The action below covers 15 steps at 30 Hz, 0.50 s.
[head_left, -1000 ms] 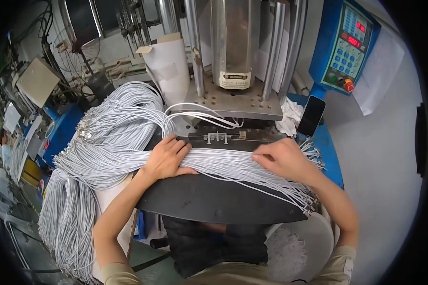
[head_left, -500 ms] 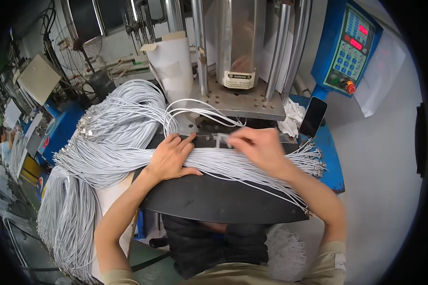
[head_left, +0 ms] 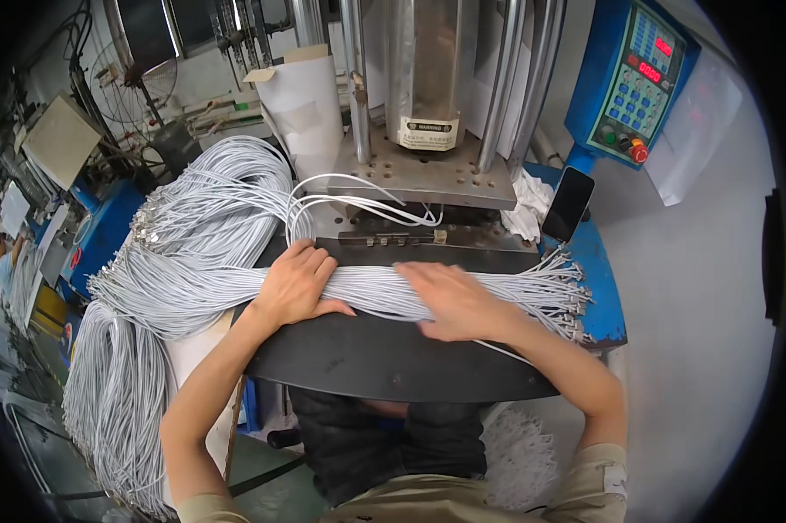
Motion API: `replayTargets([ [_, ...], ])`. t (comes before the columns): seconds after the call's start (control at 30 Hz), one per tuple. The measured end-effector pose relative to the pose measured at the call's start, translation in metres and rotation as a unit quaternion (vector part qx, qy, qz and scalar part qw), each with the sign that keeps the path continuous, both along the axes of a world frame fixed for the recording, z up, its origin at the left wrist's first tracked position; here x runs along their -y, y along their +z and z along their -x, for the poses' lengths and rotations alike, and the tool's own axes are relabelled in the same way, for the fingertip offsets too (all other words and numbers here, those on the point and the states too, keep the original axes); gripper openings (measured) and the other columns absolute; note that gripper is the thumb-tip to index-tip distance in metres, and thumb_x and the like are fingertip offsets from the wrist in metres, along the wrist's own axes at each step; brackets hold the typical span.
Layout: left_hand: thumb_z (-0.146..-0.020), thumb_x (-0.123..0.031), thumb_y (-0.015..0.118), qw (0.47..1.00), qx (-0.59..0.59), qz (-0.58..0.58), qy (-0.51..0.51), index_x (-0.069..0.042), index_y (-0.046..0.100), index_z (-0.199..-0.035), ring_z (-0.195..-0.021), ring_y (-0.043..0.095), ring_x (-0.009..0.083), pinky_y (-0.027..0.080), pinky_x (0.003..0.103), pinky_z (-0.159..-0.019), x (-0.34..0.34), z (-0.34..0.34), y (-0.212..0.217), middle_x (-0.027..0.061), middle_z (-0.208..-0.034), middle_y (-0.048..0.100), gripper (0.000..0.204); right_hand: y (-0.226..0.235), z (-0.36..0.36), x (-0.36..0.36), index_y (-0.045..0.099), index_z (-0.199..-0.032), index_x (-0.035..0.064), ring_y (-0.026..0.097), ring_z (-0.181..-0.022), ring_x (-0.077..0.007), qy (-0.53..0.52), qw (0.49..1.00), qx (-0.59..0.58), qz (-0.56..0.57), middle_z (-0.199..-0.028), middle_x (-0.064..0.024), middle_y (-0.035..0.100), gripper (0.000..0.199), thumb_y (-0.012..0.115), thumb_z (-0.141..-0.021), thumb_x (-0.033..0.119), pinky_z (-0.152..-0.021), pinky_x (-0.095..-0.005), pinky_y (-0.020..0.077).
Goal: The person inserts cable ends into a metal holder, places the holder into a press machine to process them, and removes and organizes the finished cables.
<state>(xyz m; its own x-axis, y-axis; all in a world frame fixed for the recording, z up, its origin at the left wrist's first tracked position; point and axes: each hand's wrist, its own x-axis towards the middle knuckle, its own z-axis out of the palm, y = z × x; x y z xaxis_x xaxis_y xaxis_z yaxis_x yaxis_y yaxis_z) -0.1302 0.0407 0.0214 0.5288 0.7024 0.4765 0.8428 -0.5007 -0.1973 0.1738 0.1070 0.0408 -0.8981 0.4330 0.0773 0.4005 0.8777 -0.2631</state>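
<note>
A thick bundle of white cables lies across the dark work surface in front of me. My left hand holds the bundle left of the middle, fingers bent over its far side and thumb along its near side. Farther right, my right hand lies over the same bundle, fingers stretched out and thumb apart, slightly blurred. Small metal-looking cable ends fan out at the bundle's right end. Beyond the hands, a metal fixture strip with small blocks sits at the press.
The press plate stands behind between metal columns. More cables pile up at the left, and another bunch hangs over the edge. At right are a phone, a crumpled white cloth and a blue control panel.
My right hand has come down from beside the fixture strip, where its fingers were bent together, and spread over the bundle. Loose cables at the near right are gathered closer in. My left hand stays on the bundle.
</note>
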Motion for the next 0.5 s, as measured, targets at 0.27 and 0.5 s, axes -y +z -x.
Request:
replayTargets([
  [0.27, -0.086, -0.051, 0.071, 0.999, -0.009, -0.010, -0.035, -0.002, 0.064, -0.099, -0.089, 0.063, 0.0302, 0.049, 0.044, -0.101, -0.018, 0.014, -0.006, 0.0103, -0.087, 0.061, 0.051, 0.016, -0.117, -0.036, 0.055, -0.131, -0.0003, 0.059, -0.114, -0.0359, -0.157, 0.981, 0.092, -0.072, -0.117, -0.0194, 0.058, 0.072, 0.078, -0.064, 0.006, -0.099, -0.0469, 0.0491],
  [0.5, -0.091, -0.013, 0.075, 0.994, 0.089, -0.014, -0.058, 0.001, 0.062, -0.099, -0.079, 0.067, 0.0290, 0.054, 0.046, -0.099, -0.017, 0.009, -0.009, 0.0116, -0.088, 0.069, 0.020, 0.074, -0.100, -0.017, 0.058, -0.128, -0.0012, 0.060, -0.115, -0.0377, -0.187, 0.928, 0.319, -0.039, -0.120, -0.0197, 0.061, 0.057, 0.081, -0.081, 0.021, -0.103, -0.0465, 0.0473],
])
